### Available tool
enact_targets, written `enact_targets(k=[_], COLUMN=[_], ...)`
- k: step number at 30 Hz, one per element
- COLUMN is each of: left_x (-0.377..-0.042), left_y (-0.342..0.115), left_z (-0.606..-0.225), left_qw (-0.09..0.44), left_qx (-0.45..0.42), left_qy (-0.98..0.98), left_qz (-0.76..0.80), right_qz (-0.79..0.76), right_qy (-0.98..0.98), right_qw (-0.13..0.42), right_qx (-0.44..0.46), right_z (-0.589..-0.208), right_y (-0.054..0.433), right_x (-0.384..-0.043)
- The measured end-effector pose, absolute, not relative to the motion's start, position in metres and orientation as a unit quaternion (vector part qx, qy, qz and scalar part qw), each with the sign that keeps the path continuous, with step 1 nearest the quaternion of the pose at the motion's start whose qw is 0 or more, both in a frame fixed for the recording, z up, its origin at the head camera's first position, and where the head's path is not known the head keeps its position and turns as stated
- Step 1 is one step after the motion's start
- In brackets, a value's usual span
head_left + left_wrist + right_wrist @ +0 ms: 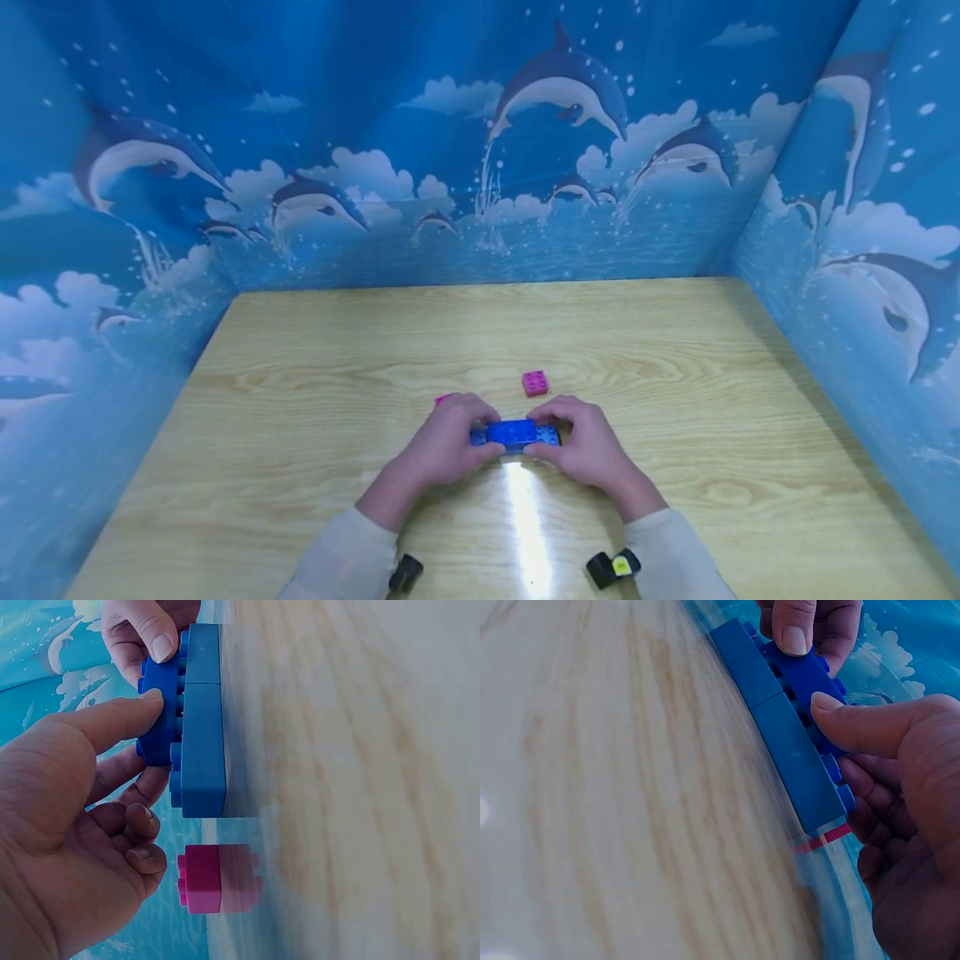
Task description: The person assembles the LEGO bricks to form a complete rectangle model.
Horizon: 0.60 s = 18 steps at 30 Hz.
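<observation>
A dark blue toy brick (512,432) lies across the seam of two lighter blue bricks (202,750) set end to end on the table. Studs of the lower bricks show in a narrow gap under the dark one. My left hand (454,442) pinches the dark blue brick's left end between thumb and fingers. At its right end my right hand (585,440) pinches it the same way. Bare studs of the lower bricks stick out past both ends.
A pink brick (535,383) lies on the wooden table (337,350) beyond the hands. Another pink brick (442,399) is mostly hidden behind the left hand. Blue dolphin-print curtains (420,108) enclose the table's back and sides.
</observation>
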<state>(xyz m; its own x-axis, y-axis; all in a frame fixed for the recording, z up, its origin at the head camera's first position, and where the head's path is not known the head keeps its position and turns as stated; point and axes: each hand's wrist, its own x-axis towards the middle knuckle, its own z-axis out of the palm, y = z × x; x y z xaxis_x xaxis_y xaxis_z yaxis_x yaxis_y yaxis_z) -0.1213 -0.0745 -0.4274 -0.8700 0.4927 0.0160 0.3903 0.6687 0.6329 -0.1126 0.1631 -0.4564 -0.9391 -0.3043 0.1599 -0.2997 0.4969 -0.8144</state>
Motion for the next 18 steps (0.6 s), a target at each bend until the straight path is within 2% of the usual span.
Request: enact_targets(k=[18], left_x=[-0.1227], left_y=[-0.0755], left_z=[-0.4317], left_qw=[0.050], left_qx=[0.261], left_qy=[0.904], left_qz=[0.334], right_qz=[-0.425], right_qy=[0.879], right_qw=[-0.008], right_qx=[-0.216], right_z=[-0.4551], right_y=[0.1637], right_x=[-0.1187])
